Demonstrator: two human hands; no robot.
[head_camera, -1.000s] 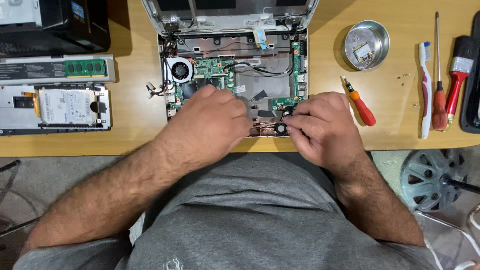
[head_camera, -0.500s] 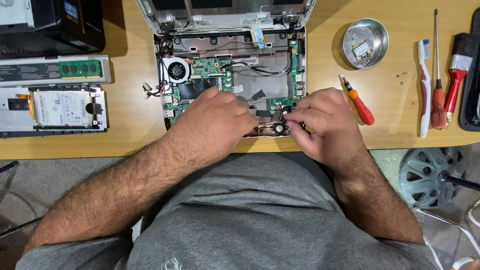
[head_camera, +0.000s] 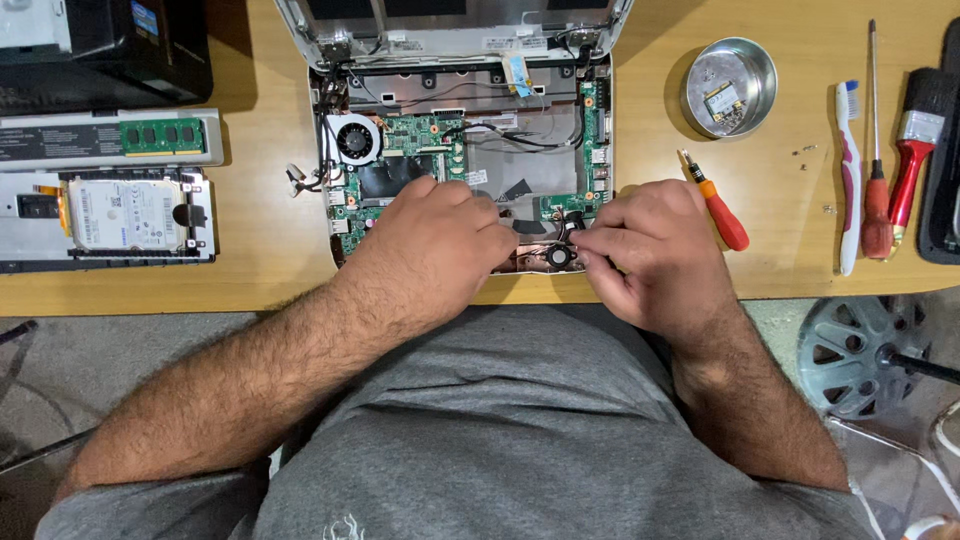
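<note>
Wooden desk (head_camera: 250, 270) is seen from above, with an opened small grey laptop chassis (head_camera: 460, 60) laid near its front edge. Green motherboard (head_camera: 425, 135) and round black cooling fan (head_camera: 352, 140) are exposed inside. Left hand (head_camera: 430, 250) is rested palm-down on the lower left of the board, fingers curled; whether anything is grasped cannot be told. Right hand (head_camera: 650, 255) is pinched on a small round black component (head_camera: 558, 257) at the chassis front edge, just beside the left hand's fingertips. Orange-handled screwdriver (head_camera: 718, 205) lies just right of the right hand. Round metal tin (head_camera: 730, 85) holding a small green card is set further back. Silver hard drive (head_camera: 125, 215) and green memory stick (head_camera: 162, 136) are placed well to the left. Toothbrush (head_camera: 848, 180), red-handled screwdriver (head_camera: 876, 200) and red-handled paintbrush (head_camera: 915, 140) lie at far right.
</note>
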